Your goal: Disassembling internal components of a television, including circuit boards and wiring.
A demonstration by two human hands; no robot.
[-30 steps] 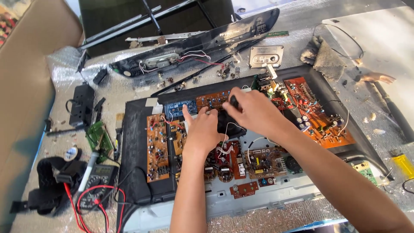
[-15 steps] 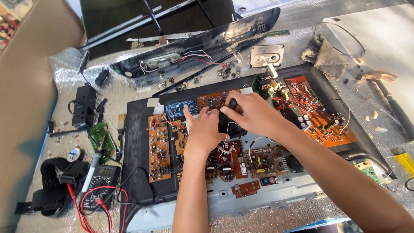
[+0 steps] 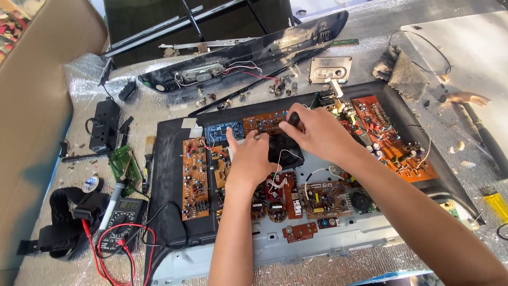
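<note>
From the head view we look down on an opened flat television chassis (image 3: 174, 159) lying on silvery padded foil (image 3: 370, 47). Our left hand (image 3: 253, 159) rests near the middle of it, forefinger stretched toward a small blue circuit board (image 3: 219, 130), the other fingers curled loosely over the edge of a black boxy part (image 3: 286, 151). Our right hand (image 3: 317, 132) lies over the same black part from the far side, fingertips pinched narrow at its top edge beside a long orange circuit board (image 3: 259, 122). Whether either hand truly grips the part we cannot tell; the fingers hide its edges.

The black part sits in the centre of the chassis, between the orange boards, with thin white wires (image 3: 280, 180) trailing from it. We judge it light and stiff, but tethered by those wires, so it is best held by its outer edges and kept clear of the leads. The boards around it look brittle, studded with small parts and solder points that would not bear pressure.

Left of the chassis lie a multimeter (image 3: 121, 212) with red leads (image 3: 100, 249), a black strap (image 3: 58, 228) and a small green board (image 3: 124, 161). Beyond it sits a glossy black speaker bar (image 3: 254, 47); a yellow lighter (image 3: 497, 204) lies at the right.
</note>
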